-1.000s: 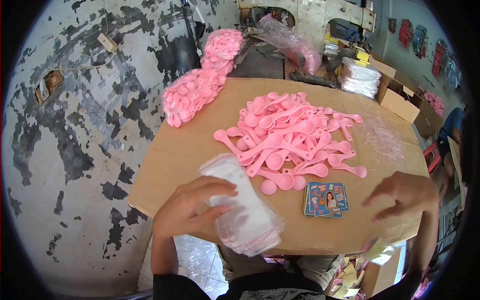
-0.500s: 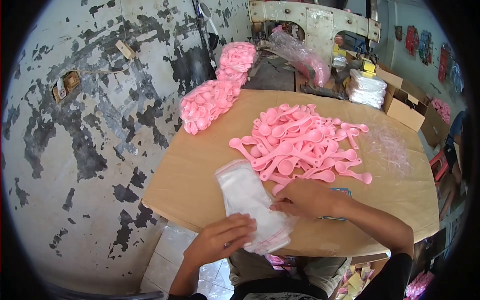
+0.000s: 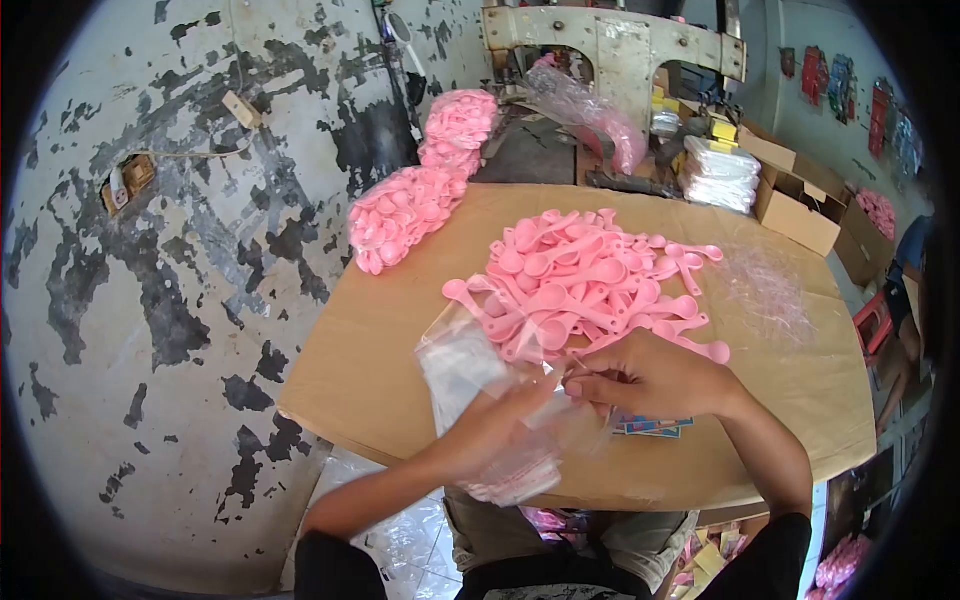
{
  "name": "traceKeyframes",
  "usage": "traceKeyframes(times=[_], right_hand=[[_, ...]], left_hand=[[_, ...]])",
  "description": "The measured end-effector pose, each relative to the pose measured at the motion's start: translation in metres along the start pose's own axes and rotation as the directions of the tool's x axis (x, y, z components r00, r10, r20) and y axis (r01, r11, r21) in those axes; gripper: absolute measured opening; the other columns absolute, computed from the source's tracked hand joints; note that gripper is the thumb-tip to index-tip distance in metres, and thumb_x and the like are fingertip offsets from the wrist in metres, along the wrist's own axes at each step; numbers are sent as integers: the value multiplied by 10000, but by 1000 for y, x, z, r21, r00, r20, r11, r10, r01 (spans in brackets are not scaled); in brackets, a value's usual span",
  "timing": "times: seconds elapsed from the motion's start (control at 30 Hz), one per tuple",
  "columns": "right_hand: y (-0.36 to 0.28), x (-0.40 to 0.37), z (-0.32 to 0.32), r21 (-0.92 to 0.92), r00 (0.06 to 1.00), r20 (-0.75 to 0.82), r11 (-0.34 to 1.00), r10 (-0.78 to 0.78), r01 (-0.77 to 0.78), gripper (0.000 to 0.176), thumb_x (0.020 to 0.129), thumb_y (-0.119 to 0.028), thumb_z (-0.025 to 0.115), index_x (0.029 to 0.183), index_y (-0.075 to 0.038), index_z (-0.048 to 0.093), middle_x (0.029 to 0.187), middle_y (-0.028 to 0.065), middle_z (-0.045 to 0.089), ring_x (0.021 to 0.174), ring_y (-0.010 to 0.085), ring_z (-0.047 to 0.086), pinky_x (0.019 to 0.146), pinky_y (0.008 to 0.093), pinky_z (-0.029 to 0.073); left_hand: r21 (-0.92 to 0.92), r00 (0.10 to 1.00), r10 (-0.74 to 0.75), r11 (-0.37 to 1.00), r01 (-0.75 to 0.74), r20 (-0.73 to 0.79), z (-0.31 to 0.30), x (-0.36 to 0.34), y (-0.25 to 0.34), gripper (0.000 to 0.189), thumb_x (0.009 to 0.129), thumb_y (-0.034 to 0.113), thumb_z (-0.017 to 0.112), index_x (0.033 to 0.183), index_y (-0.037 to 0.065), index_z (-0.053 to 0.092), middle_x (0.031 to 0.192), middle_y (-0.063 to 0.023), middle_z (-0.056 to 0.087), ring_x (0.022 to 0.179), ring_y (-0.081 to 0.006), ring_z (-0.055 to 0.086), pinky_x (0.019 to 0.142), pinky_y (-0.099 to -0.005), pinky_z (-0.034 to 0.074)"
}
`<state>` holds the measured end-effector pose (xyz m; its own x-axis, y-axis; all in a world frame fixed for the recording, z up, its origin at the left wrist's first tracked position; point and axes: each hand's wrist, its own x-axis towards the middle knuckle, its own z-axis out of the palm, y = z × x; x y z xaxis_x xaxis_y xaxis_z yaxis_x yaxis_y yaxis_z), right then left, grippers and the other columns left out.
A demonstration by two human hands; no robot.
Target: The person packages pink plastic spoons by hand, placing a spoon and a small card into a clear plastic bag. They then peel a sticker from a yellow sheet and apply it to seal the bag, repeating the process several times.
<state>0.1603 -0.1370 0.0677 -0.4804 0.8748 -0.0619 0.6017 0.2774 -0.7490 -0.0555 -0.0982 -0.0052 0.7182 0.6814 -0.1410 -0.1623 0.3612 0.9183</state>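
1. Right hand, right of the frame's centre, has its thumb and forefinger closed in a pinch on a thin clear bag, with the other fingers curled in.
2. Left hand, near the centre, is blurred and partly seen through the film; its fingers reach towards the pinch, but how far open it is and how firmly it has the film cannot be told.
3. Under the left hand lies a stack of flat bags, tilted on the worktop and reaching the near edge at the lower centre.
4. Small printed cards lie just below the right hand, partly hidden by it and by the film.
5. Loose pink spoons are heaped across the upper middle of the worktop, touching one another at many angles.
6. At the upper left, clear packaging full of pink spoons sits at the worktop's edge beside the peeling wall.
7. Fine plastic strands lie right of the heap.
8. Beyond the far edge, at the upper right, are white packets and an open cardboard box.
9. Another person is partly visible at the right edge.
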Motion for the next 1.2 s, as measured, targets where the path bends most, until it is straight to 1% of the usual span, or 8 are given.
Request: traceKeyframes(times=[0.1, 0.2, 0.33, 0.6, 0.7, 0.83, 0.93, 1.2], right_hand=[[15, -13, -14, -230, 992, -112, 973, -64, 37, 257, 910, -239, 643, 1045, -22, 673, 747, 79, 679, 633, 138, 599, 605, 287, 477], [57, -44, -37, -536, 987, -143, 844, -77, -12, 378, 847, -365, 691, 1018, -28, 680, 839, 141, 690, 741, 211, 651, 666, 326, 491], [89, -50, -42, -177, 948, 66, 939, 311, -296, 359, 778, -329, 765, 1008, -59, 707, 856, 92, 706, 756, 182, 651, 682, 300, 489], [84, -45, -46, -161, 973, -140, 965, 183, -205, 257, 900, -252, 657, 1045, -43, 695, 824, 90, 697, 662, 153, 617, 646, 312, 494], [79, -38, -43, 244, 912, -261, 935, 317, -255, 242, 931, -211, 623, 1081, -25, 670, 832, 57, 682, 625, 100, 598, 583, 263, 493], [86, -24, -25, 313, 897, -348, 936, 272, -162, 240, 952, -199, 600, 1087, -5, 638, 771, 9, 623, 611, 42, 557, 543, 214, 476], [92, -16, -11, 321, 883, -401, 940, 245, -115, 231, 958, -209, 594, 1045, 0, 637, 742, -17, 596, 612, 29, 543, 544, 208, 471], [92, -14, -11, 381, 858, -471, 925, 204, -10, 211, 960, -192, 590, 1014, 6, 639, 752, -9, 603, 609, 39, 564, 553, 203, 471]], left_hand=[[-142, 975, 95, 988, -68, 199, 1, 51, 19, 484, 1008, 309, 457, 1395, 34, 366, 1328, -173, 511, 1152, -267, 573, 979, -403, 481], [-198, 977, 121, 976, -85, 176, 8, 80, 41, 453, 1007, 285, 468, 1364, 19, 385, 1319, -166, 521, 1135, -268, 583, 954, -398, 502], [-40, 978, 180, 983, -177, 103, 8, 103, 32, 401, 998, 231, 496, 1321, 10, 408, 1304, -189, 524, 1125, -282, 587, 944, -419, 514], [-38, 963, 261, 964, -263, -61, 3, 89, 20, 238, 975, 265, 548, 1026, 33, 569, 1047, -174, 664, 1014, -282, 654, 913, -389, 543], [-78, 951, 298, 949, -304, -84, -3, 91, 20, 253, 981, 267, 536, 1059, 27, 544, 1068, -186, 655, 1033, -281, 648, 923, -391, 538], [-250, 957, 266, 925, -287, -116, -1, 89, 30, 303, 981, 230, 537, 1164, -2, 474, 1078, -165, 636, 1055, -268, 636, 934, -385, 536], [-58, 936, 312, 944, -325, -166, 5, 91, 23, 368, 945, 252, 606, 1176, -14, 500, 1087, -171, 642, 978, -223, 653, 874, -350, 558], [-69, 899, 369, 916, -395, -237, -7, 92, 21, 368, 913, 196, 655, 1152, -51, 525, 1076, -142, 631, 978, -213, 649, 912, -323, 547]])
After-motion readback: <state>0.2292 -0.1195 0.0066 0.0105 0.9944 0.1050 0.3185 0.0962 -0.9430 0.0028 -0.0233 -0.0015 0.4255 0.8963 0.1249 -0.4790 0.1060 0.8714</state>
